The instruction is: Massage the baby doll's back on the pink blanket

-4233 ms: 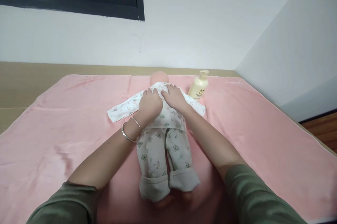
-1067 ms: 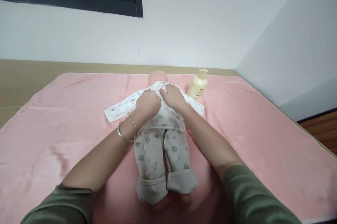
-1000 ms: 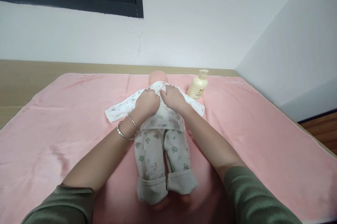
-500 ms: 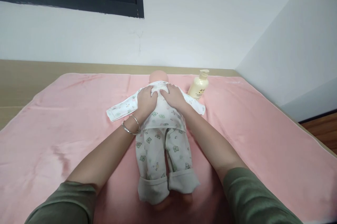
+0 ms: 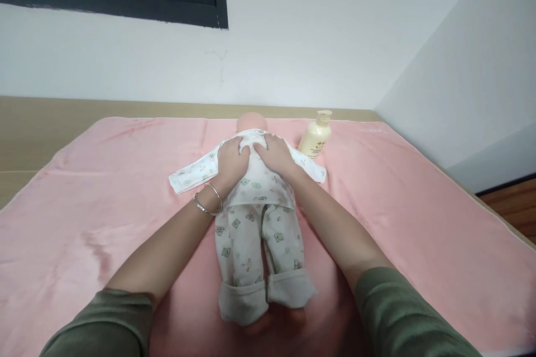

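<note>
A baby doll [image 5: 252, 122] lies face down, its bald head at the far end and its feet toward me. It wears a white printed top [image 5: 260, 185] with the sleeves spread out and matching trousers [image 5: 246, 245] with turned-up cuffs. My left hand [image 5: 233, 160] rests flat on the left side of the doll's upper back, thumb out toward the middle. Mirroring it, my right hand [image 5: 276, 155] lies on the right side of the back, its thumb pointing inward. Neither hand grips anything. A silver bangle [image 5: 208, 200] circles my left wrist.
A cream pump bottle [image 5: 315, 134] stands just beyond the doll's right sleeve. Under everything spreads a pink cloth [image 5: 419, 223] on a wooden surface [image 5: 50, 122]. A white wall [image 5: 301, 33] rises behind, with a dark-framed window [image 5: 167, 5] at the upper left.
</note>
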Demonstrator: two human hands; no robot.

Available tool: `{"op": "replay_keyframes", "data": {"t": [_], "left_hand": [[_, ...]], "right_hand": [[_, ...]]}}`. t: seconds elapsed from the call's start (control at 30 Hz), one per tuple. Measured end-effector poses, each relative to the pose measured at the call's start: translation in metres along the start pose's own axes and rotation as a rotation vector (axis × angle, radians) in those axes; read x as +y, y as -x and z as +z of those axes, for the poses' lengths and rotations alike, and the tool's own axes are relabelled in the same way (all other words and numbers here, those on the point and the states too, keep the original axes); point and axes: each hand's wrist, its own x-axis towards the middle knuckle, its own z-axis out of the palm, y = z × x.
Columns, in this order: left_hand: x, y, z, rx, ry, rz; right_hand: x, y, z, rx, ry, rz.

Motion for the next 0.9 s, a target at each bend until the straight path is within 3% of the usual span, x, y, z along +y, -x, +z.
{"op": "replay_keyframes", "data": {"t": [0.23, 0.43, 0.6, 0.73, 0.8, 0.9], "left_hand": [[0.013, 0.005, -0.01, -0.052, -0.205, 0.044], [0.032, 0.022, -0.013, -0.053, -0.424, 0.237], [0.021, 0.008, -0.016, -0.125, -0.301, 0.202], [0.006, -0.009, -0.019, -0.189, -0.131, 0.093], [0.007, -0.009, -0.02, -0.182, -0.145, 0.076], [0.019, 0.003, -0.021, -0.158, -0.31, 0.16]], "right_hand": [[0.007, -0.001, -0.011, -0.084, -0.075, -0.017], [0.008, -0.001, -0.016, -0.101, -0.048, -0.036], [-0.023, 0.018, -0.017, -0.116, 0.19, 0.004], [-0.046, 0.038, -0.013, -0.078, 0.339, -0.112], [-0.048, 0.038, -0.015, -0.096, 0.328, -0.123], [-0.034, 0.026, -0.022, -0.153, 0.178, -0.046]]}}
